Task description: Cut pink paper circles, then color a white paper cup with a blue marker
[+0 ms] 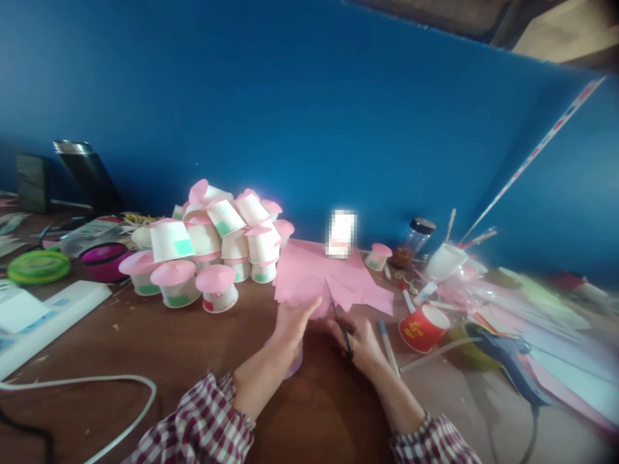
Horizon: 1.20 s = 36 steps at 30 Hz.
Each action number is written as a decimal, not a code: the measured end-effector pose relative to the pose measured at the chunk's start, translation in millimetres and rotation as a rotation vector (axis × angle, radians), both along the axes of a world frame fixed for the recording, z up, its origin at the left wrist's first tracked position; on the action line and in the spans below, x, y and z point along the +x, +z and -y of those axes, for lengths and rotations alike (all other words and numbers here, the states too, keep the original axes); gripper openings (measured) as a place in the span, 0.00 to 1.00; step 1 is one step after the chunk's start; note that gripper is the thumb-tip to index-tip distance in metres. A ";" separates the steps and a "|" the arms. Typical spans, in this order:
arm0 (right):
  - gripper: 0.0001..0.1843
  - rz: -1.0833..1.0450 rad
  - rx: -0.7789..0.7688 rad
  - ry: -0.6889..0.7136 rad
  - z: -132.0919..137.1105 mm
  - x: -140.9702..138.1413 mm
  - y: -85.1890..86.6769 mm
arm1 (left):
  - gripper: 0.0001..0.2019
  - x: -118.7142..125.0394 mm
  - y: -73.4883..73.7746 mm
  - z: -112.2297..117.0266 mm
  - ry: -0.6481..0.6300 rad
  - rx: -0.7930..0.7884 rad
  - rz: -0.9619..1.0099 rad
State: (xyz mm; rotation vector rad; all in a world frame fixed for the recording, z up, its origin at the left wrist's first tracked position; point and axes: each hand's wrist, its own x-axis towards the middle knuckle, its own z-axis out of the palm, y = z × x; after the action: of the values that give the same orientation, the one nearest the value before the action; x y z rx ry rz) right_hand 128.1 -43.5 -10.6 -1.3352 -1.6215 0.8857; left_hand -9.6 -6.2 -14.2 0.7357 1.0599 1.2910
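My right hand [360,338] grips a pair of scissors [343,328], its fingers around the handles and the blades pointing away from me. My left hand [290,322] is closed on a piece of pink paper [318,308], thumb on top, just left of the blades. Beyond both hands lie larger sheets of pink paper [302,267] with cut, jagged edges. Under my left wrist, the edge of a purplish round piece [294,368] shows; most of it is hidden. To the left is a pile of paper cups [171,240] with pink round caps.
A single capped cup [378,256] stands behind the paper. On the right are a red paper cup [424,327], a glue gun [512,367], a white mug [445,261] and a jar [414,241]. A power strip [62,319] and white cable [140,380] lie left.
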 end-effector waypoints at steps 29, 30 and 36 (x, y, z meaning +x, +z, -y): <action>0.23 -0.174 0.044 -0.267 0.2 6.5 1.6 | 0.13 -2.1 8.8 0.4 -0.011 -0.056 0.019; 0.23 -0.206 0.058 -0.299 -1.1 8.5 -1.8 | 0.13 -2.7 8.3 0.2 -0.009 -0.033 0.021; 0.20 -0.568 0.002 -0.324 3.9 -1.8 17.7 | 0.08 -6.4 6.3 -6.8 0.071 0.012 -0.012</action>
State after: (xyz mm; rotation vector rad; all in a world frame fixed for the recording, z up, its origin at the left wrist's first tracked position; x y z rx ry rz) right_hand 126.2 -47.3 7.2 -1.1613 -0.9405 0.9512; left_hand -15.9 0.6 -8.0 0.7212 1.0970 1.3560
